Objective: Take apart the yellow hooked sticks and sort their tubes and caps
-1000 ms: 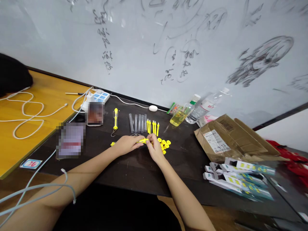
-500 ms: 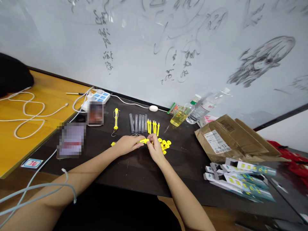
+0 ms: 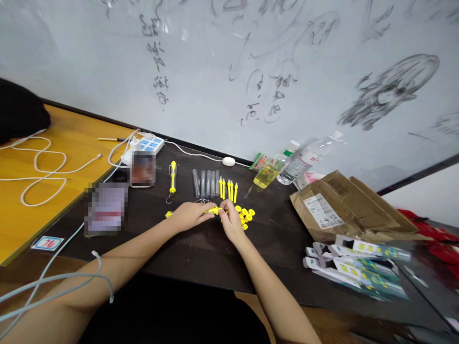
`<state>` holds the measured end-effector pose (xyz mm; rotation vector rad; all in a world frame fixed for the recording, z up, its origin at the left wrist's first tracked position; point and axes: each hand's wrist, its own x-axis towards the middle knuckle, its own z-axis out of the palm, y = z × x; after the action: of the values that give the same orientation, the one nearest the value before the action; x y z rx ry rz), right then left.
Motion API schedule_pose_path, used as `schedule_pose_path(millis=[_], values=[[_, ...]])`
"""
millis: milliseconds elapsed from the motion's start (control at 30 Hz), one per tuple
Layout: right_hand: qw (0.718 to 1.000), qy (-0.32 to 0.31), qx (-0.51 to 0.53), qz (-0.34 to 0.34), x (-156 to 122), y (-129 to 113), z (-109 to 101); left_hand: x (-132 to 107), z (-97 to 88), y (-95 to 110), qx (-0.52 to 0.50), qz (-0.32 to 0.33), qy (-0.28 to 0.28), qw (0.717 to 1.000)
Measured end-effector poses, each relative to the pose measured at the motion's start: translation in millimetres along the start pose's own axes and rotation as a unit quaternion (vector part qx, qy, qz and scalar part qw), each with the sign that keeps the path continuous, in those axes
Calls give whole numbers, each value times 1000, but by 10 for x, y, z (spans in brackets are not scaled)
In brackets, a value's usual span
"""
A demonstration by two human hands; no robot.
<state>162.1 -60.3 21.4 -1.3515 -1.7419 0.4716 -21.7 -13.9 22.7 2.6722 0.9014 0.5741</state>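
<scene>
My left hand [image 3: 189,215] and my right hand [image 3: 230,220] meet over the dark table [image 3: 201,253], both pinching a small yellow plastic part [image 3: 213,210] between their fingertips. Just right of the hands lies a cluster of yellow caps [image 3: 245,215]. Behind the hands stand a row of clear tubes [image 3: 206,183] and a few yellow pins [image 3: 228,188]. An assembled yellow tool [image 3: 172,177] lies further left. Another small yellow piece [image 3: 167,214] peeks out beside my left wrist.
A power strip [image 3: 145,144] with white cables [image 3: 39,167] sits at the back left on the orange table [image 3: 71,143]. Two bottles [image 3: 287,167] lie at the back. A torn cardboard box [image 3: 344,205] and several printed packets [image 3: 355,267] occupy the right.
</scene>
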Motion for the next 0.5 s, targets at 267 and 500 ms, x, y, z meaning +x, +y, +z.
schedule_pose_path(millis=[267,500], values=[[999,2,37,15,-13,-7,29,0,-36,23,3,-1,-9,1000],[994,28,-102,-33,-5,-65,-3,9,-30,9,-11,-13,-3,1000]])
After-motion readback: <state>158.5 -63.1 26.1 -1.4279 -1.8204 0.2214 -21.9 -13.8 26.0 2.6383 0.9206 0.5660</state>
